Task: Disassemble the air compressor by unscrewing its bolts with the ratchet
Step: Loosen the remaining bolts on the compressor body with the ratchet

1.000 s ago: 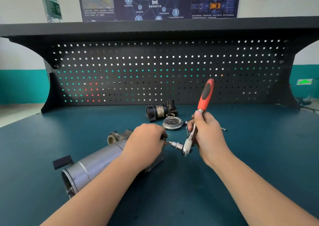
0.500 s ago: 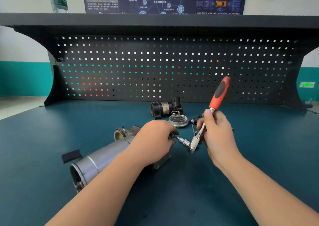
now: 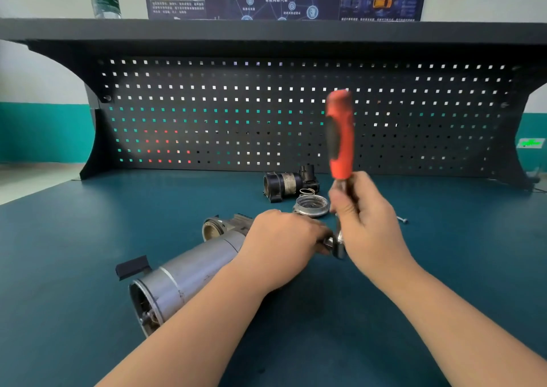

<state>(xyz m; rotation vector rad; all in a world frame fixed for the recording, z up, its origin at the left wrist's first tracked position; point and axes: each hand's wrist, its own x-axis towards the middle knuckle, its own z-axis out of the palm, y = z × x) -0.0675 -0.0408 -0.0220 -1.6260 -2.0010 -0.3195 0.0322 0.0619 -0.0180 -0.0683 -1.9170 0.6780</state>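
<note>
Gripping the steel shank of the red-and-black-handled ratchet (image 3: 339,138) in my right hand (image 3: 368,224), I have the handle standing nearly upright and the chrome head low, pressed in toward the end of the silver cylindrical air compressor body (image 3: 189,274). My left hand (image 3: 281,244) is curled over that same end of the housing, holding it down on the teal desk (image 3: 444,268); the fingers cover the bolt, so I cannot tell whether the socket is seated on it.

The biggest risk, as I judge it, is the socket riding off the bolt head when I swing: my left fingers sit right against the ratchet head and would take the knock. The round housing could also roll under the torque if my hold loosens. The handle is blurred, so its exact angle is unclear.

The compressor lies diagonally near the middle of the desk, its open end toward the front left corner and the worked end touching both hands. Behind my hands, toward the back edge, lie a removed black cylindrical part (image 3: 284,184), a small wire spring (image 3: 307,191) and a round metal cap (image 3: 311,206); a loose screw (image 3: 402,219) rests just right of my right hand.
</note>
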